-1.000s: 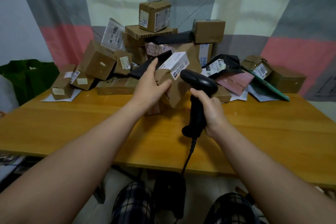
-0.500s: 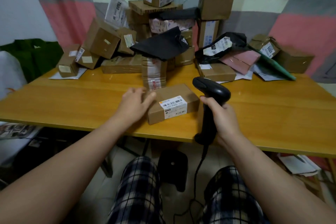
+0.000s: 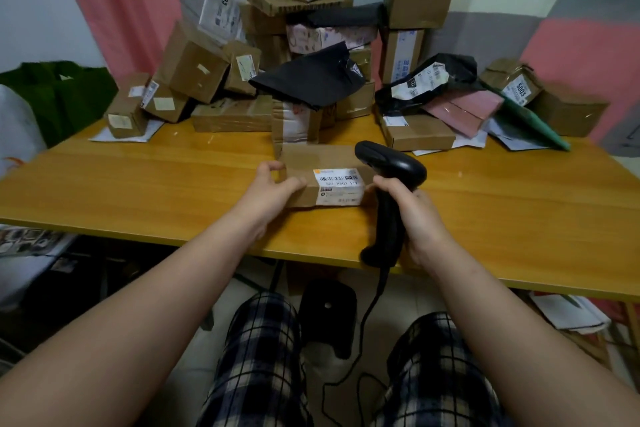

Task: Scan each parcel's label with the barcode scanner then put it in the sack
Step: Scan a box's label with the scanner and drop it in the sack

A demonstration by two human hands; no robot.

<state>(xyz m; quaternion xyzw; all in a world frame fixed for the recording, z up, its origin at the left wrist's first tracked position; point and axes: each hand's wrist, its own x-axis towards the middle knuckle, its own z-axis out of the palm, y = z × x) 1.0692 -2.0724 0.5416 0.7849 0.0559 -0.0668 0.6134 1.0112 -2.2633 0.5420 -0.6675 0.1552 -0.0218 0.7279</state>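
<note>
1 flat brown cardboard parcel (image 3: 322, 158), white label (image 3: 341, 185) face-up for scanning; your left hand (image 3: 273, 189) curls fingers round its end, steadying. Your right hand (image 3: 414, 215) clamps fingers on black pistol-grip scanner (image 3: 391, 163).

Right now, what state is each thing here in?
Parcel, flat on the table, label facing up, left hand gripping its left end.
Scanner, upright in the right hand, head at the parcel's right end.
Pile of parcels, stacked at the table's back.
Green sack, standing left of the table, contents unclear.
</note>
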